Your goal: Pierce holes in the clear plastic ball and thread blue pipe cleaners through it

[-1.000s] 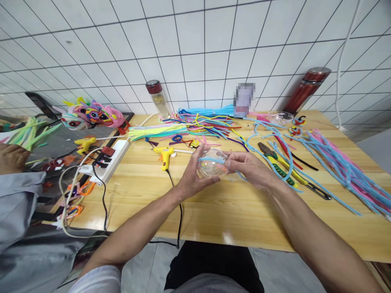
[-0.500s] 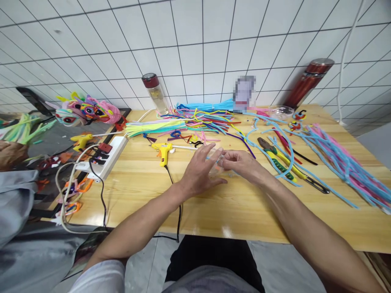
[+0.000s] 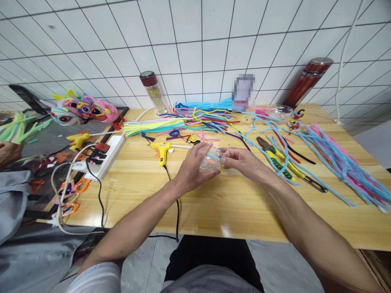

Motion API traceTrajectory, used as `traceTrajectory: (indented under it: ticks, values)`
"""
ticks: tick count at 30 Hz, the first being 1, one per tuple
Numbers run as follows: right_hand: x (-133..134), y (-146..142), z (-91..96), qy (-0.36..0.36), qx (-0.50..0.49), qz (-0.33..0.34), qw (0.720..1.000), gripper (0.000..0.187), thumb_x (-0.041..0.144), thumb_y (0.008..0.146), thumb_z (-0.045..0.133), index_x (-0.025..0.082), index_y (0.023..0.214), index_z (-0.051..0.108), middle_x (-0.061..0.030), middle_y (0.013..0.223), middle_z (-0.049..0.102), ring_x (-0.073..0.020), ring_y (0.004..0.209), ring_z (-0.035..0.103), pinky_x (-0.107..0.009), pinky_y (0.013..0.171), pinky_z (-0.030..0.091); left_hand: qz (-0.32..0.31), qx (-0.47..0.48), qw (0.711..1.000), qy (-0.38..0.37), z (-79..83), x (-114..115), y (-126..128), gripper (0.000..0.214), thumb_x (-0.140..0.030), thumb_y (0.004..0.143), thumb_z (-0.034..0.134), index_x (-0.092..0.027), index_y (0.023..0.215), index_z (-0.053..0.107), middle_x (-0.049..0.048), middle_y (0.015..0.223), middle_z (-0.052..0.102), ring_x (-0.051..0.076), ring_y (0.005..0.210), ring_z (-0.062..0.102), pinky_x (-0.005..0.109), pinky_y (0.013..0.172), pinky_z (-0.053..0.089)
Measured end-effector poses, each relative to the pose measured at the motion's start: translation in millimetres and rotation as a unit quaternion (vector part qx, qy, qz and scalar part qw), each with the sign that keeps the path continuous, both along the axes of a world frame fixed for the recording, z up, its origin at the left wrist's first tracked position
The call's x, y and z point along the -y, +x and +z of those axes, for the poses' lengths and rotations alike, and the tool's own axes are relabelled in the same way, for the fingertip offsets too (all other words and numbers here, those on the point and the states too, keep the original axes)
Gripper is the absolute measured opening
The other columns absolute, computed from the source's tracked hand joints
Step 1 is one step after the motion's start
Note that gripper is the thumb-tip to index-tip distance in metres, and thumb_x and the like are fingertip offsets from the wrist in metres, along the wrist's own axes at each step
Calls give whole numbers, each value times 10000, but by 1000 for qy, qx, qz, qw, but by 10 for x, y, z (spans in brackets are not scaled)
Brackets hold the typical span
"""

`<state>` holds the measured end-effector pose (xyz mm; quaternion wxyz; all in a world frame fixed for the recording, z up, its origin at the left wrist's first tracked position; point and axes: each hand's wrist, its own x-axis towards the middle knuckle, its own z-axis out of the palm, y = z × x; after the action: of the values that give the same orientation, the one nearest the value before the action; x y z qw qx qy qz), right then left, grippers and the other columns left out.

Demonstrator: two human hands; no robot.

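Both of my hands meet over the middle of the wooden table. My left hand cups a clear plastic ball with a light blue pipe cleaner wound round it. My right hand pinches the ball's right side with thumb and fingertips. The ball is just above the tabletop. A yellow glue gun lies a little to the left of my left hand, its black cord running off the front edge.
Piles of coloured pipe cleaners cover the back and right. Pliers lie right of my right hand. A white power strip, a second glue gun, a glass bottle, a red flask and a pipe-cleaner lion head are around. Another person's hand shows far left.
The ball dropped from a raised position toward the tabletop, and my left hand shifted around it, briefly covering it, then cupping it again.
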<state>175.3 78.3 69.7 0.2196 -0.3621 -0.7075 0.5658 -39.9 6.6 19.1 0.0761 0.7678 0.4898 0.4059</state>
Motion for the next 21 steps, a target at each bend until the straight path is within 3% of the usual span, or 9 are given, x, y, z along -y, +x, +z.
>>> traceTrajectory:
  ticks: [11, 21]
  values:
    - [8, 40, 73, 10, 15, -12, 1000, 330, 535, 800, 746, 231, 684, 688, -127, 1393, 676, -352, 1450, 495, -509, 1163, 381, 0, 55, 998, 16, 56, 22, -31, 855, -543, 866, 777, -299, 1572, 361, 157, 1525, 506, 333, 1458, 476, 590, 1203, 427]
    - [35, 29, 102, -3, -11, -21, 1000, 365, 587, 764, 775, 234, 701, 704, -98, 1382, 691, -350, 1395, 544, -490, 1166, 364, 22, 137, 990, -26, -3, 28, -26, 841, -616, 864, 744, -298, 1555, 387, 141, 1549, 488, 329, 1473, 457, 556, 1205, 417]
